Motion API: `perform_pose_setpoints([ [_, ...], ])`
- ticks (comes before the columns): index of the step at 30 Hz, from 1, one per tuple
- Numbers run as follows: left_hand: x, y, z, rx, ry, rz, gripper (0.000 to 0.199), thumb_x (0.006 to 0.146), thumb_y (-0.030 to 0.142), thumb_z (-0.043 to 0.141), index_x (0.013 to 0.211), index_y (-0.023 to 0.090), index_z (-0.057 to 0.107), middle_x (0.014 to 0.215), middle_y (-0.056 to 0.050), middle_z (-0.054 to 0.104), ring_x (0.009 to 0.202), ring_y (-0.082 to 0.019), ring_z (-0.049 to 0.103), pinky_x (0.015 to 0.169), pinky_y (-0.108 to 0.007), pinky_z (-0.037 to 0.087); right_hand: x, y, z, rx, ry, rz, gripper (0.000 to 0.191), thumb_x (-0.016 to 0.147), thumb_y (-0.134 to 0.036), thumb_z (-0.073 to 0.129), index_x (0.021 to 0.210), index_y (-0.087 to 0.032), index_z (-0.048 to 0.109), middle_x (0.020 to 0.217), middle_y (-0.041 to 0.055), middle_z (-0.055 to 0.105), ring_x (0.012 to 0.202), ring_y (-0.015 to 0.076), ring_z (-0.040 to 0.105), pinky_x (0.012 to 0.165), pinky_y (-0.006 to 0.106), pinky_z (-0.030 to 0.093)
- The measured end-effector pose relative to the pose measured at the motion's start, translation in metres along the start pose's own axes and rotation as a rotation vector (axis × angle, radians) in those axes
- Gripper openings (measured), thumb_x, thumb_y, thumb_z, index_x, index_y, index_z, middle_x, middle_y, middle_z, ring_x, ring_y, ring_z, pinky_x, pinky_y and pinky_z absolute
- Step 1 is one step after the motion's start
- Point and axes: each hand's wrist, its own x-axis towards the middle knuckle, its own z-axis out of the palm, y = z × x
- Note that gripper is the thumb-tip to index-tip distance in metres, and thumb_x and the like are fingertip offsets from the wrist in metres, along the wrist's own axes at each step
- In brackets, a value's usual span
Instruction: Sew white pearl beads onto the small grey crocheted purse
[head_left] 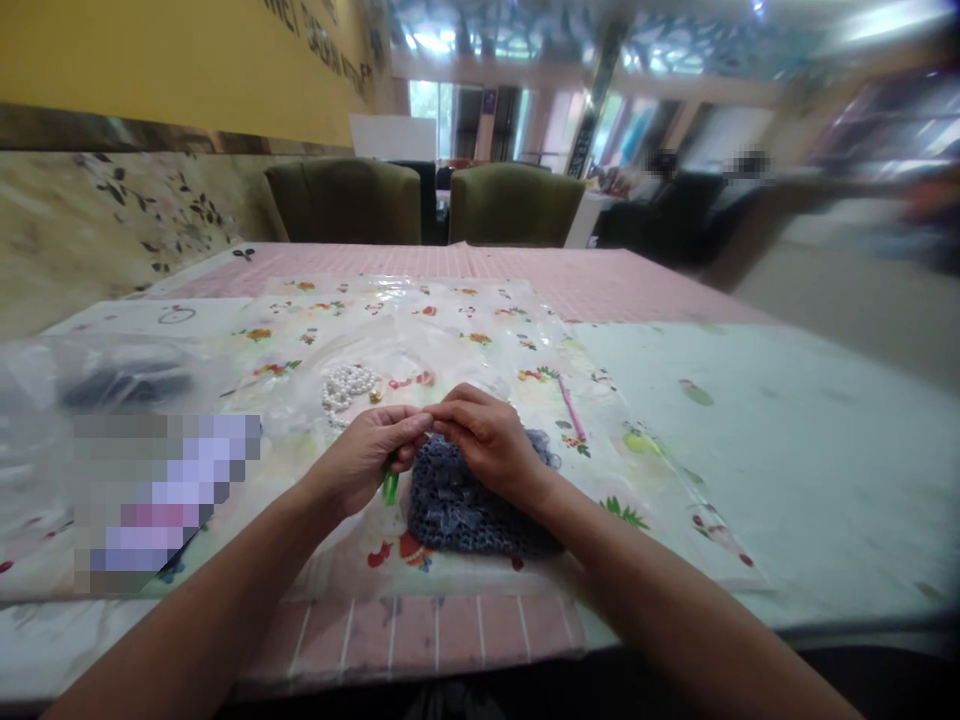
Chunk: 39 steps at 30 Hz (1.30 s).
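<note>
Bare forearms [232, 550] converged mid-frame over dark-blue openwork fabric [469, 515], left fingers [405, 427] grasping a glossy green rod [391, 487], right fingers [459, 408] pinched, contents unclear, steady tension seeming best.

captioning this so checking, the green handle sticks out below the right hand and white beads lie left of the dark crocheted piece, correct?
The hand is wrong: the head view shows the green handle below the left hand. The rest stands.
</note>
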Motion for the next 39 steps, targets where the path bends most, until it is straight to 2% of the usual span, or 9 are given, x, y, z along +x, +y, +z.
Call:
perform_pose_setpoints([
  [7,0.000,0.002,0.003,-0.047,-0.007,0.004,0.032,0.070,0.036,0.083,0.073,0.011,0.064,0.063,0.004,0.046,0.049,-0.002,0.033,0.043,-0.016,0.021,0.000,-0.001,0.001,0.130,0.025,0.054,0.012,0.093,-0.018,0.062,0.096,-0.020,0.073,0.082,0.0014,0.063,0.079,0.0127,0.061,0.073,0.028,0.050],
  [15,-0.002,-0.001,0.004,0.033,0.060,0.092,0.034,0.071,0.039,0.081,0.067,0.014,0.059,0.058,0.004,0.046,0.049,-0.004,0.034,0.043,-0.017,0.024,-0.002,-0.008,0.003,-0.067,0.069,-0.007,0.012,0.094,-0.017,0.058,0.090,-0.019,0.070,0.083,0.0027,0.061,0.077,0.0129,0.059,0.069,0.026,0.047],
  [24,-0.001,-0.001,0.004,0.059,0.092,0.117,0.036,0.071,0.041,0.081,0.064,0.015,0.057,0.054,0.004,0.045,0.047,-0.005,0.034,0.043,-0.018,0.024,-0.003,-0.008,0.005,-0.109,0.083,-0.026,0.010,0.092,-0.014,0.058,0.085,-0.017,0.064,0.079,0.0021,0.060,0.074,0.0132,0.056,0.068,0.027,0.044],
  [29,-0.002,-0.007,0.008,0.008,0.074,0.092,0.032,0.071,0.040,0.080,0.071,0.013,0.062,0.058,0.004,0.048,0.049,-0.004,0.036,0.045,-0.019,0.024,-0.002,-0.010,0.003,0.005,0.085,0.154,0.012,0.089,-0.023,0.062,0.078,-0.018,0.061,0.071,-0.0003,0.058,0.066,0.0123,0.053,0.061,0.027,0.041],
  [33,-0.002,-0.012,0.011,-0.019,0.058,0.065,0.030,0.073,0.039,0.079,0.071,0.014,0.061,0.057,0.004,0.048,0.049,-0.005,0.038,0.047,-0.020,0.025,-0.001,-0.010,0.002,0.147,0.123,0.334,0.013,0.088,-0.023,0.056,0.075,-0.020,0.053,0.061,-0.0042,0.048,0.055,0.0108,0.042,0.052,0.026,0.034],
  [36,-0.002,-0.013,0.012,-0.035,0.061,0.070,0.029,0.073,0.037,0.079,0.073,0.014,0.062,0.058,0.004,0.050,0.050,-0.005,0.039,0.048,-0.021,0.025,-0.001,-0.009,0.001,0.240,0.128,0.413,0.022,0.092,-0.026,0.047,0.070,-0.022,0.044,0.056,-0.0053,0.041,0.049,0.0103,0.035,0.047,0.025,0.029],
  [39,-0.001,-0.013,0.011,-0.040,0.068,0.072,0.028,0.074,0.037,0.078,0.074,0.014,0.063,0.060,0.003,0.051,0.051,-0.005,0.040,0.049,-0.021,0.026,-0.001,-0.009,0.001,0.301,0.111,0.434,0.035,0.095,-0.032,0.043,0.062,-0.022,0.039,0.053,-0.0039,0.039,0.048,0.0099,0.034,0.045,0.025,0.027],
])
